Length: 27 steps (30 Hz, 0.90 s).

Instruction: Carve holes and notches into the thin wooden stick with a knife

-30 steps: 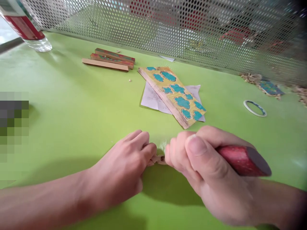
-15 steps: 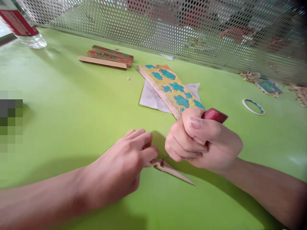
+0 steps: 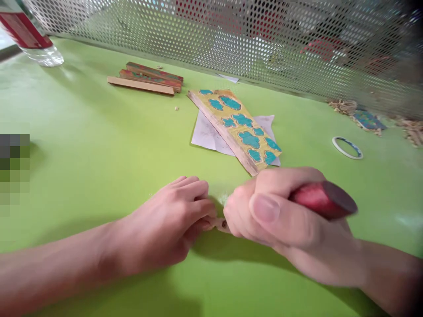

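Left hand (image 3: 175,222) palm down on green table (image 3: 99,145), fingertips pinching small wooden piece (image 3: 218,223). Right hand (image 3: 280,224) fisted round red-handled tool (image 3: 317,199), knuckles touching piece.

A lime-green table (image 3: 99,145) fills the scene. My right hand (image 3: 280,224) wraps a tool's handle (image 3: 319,199), deep red with a dark grey end; the wood piece (image 3: 218,223) by my left hand (image 3: 172,229) is pale tan. Beyond, a painted board (image 3: 236,125) shows turquoise cloud-like patches on mustard yellow (bare wood along its edge), over pale lilac-white paper (image 3: 208,136). Wooden strips (image 3: 147,79) carry red and green paint, one plain tan. A tape ring (image 3: 346,147) is white with blue inside. The perforated screen (image 3: 231,39) is white; the bottle (image 3: 29,37) has a red label.
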Motion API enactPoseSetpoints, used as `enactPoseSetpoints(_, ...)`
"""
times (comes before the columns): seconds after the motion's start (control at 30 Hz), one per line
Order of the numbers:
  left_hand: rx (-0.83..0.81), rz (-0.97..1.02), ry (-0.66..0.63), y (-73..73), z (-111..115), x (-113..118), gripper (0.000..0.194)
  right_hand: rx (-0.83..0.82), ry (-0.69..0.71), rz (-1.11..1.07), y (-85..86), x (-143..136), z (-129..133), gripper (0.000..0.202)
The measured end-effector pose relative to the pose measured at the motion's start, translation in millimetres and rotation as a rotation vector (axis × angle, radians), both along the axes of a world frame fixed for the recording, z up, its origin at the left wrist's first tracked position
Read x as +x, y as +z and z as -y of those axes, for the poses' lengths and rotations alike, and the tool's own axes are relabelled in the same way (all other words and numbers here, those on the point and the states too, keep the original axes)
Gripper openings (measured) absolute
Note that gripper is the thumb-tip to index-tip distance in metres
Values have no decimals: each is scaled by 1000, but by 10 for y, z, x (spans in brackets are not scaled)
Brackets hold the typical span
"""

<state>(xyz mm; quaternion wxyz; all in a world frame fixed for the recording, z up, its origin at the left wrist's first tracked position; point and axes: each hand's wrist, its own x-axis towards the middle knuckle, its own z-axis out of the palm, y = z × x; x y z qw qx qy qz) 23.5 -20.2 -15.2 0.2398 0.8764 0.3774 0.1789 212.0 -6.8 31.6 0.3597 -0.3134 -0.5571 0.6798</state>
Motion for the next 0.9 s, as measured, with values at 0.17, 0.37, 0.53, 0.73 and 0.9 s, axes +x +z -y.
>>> enactPoseSetpoints(0.17, -15, -1, 81, -6, 143, 54, 26, 147, -109, 23, -11, -28, 121, 40)
enactPoseSetpoints(0.37, 37, -80, 141, 11, 277, 148, 27, 113, -332, -34, -129, -87, 128, 38)
enactPoseSetpoints(0.53, 105, -98, 95, 23, 291, 155, 26, 0, -384, -201, -174, -90, 39, 38)
enactPoseSetpoints(0.73, 16, -41, 108, -38, 232, 24, 24, -46, -83, -178, 2, 6, -84, 50)
enactPoseSetpoints(0.9, -18, 3, 160, -26, 207, -4, 27, -3, -87, -70, 68, 29, -37, 55)
